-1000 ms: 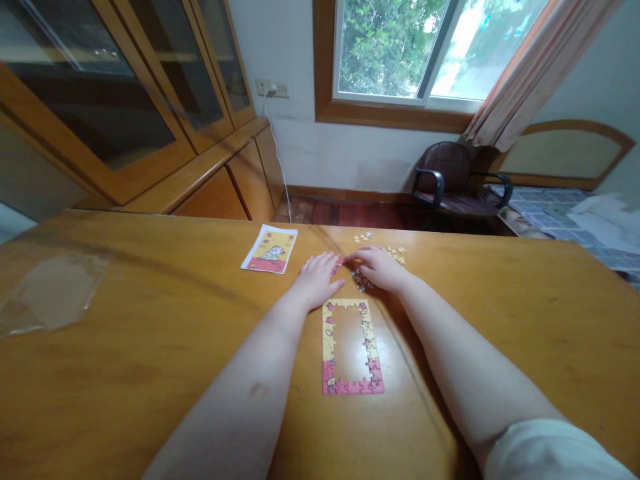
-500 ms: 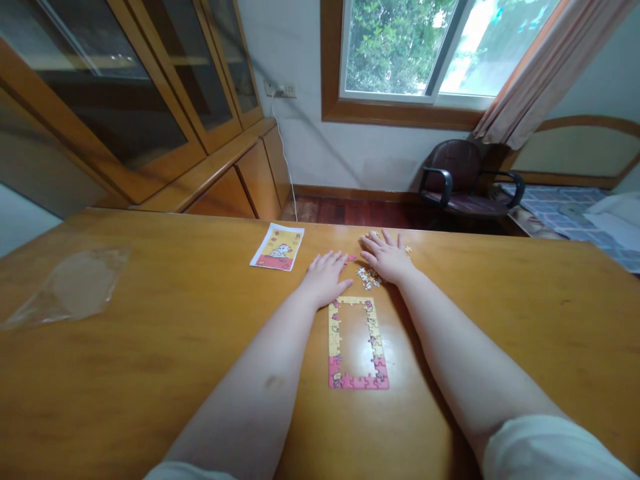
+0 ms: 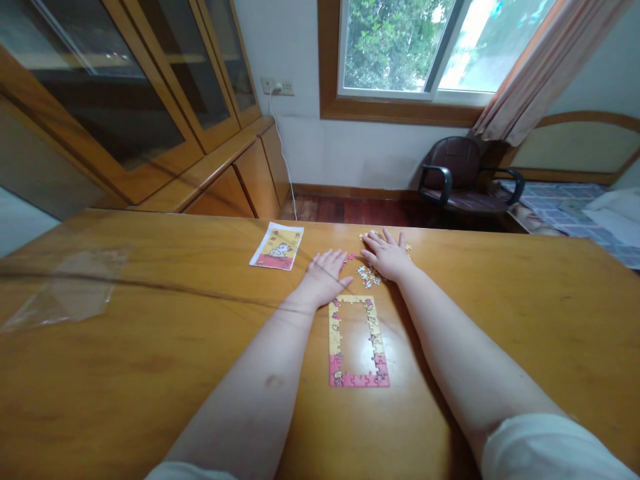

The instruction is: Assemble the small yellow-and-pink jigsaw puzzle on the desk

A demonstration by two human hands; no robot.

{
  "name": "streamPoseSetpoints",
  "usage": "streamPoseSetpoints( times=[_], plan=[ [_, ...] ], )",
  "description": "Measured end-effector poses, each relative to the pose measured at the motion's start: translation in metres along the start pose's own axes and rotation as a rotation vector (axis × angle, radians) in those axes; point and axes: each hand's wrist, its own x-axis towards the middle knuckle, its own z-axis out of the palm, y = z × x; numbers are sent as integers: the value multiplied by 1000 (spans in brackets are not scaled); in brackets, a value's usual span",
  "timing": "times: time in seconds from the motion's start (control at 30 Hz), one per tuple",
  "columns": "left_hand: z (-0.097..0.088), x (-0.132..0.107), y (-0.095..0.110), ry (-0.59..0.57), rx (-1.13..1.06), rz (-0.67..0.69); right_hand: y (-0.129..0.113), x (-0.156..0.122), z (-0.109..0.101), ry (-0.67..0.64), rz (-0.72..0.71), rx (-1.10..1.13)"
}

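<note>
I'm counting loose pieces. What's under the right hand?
The right hand lies flat on the table among loose puzzle pieces; some show at its edges. Any beneath the palm are covered, so uncountable.

Puzzle parts at the middle of a table, both hands laid behind them.

The puzzle frame (image 3: 358,341) lies on the table (image 3: 500,313) between the two forearms. Just behind it, the left hand (image 3: 325,273) and right hand (image 3: 387,257) rest flat side by side, with loose pieces (image 3: 369,275) between them and under the right hand. A picture card (image 3: 277,246) lies left of the left hand, and a plastic bag (image 3: 75,287) well apart at the far left. Beyond the table stand a cabinet (image 3: 150,120) on the left and a chair (image 3: 457,177) on the right, under the window (image 3: 425,47).
</note>
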Motion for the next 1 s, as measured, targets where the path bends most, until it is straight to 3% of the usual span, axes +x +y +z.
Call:
streamPoseSetpoints(
  times=[0.2, 0.47, 0.6, 0.77, 0.93, 1.0],
  plan=[
    [-4, 0, -1, -11, -35, 6, 3, -9, -11, 18, -105, 1],
    [0, 1, -6, 9, -33, 15, 21, -14, -33, -88, -242, 124],
    [1, 2, -7, 2, -35, 16, 45, -13, -35, -65, -143, 146],
    [1, 2, -7, -7, -43, 20, 67, -13, -26, 79, 105, 290],
    [0, 1, -5, 1, -31, 14, 65, -10, -8, 121, 7, 272],
    [0, 2, -6, 3, -35, 17, 59, -10, -2, 96, 54, 184]
  ],
)
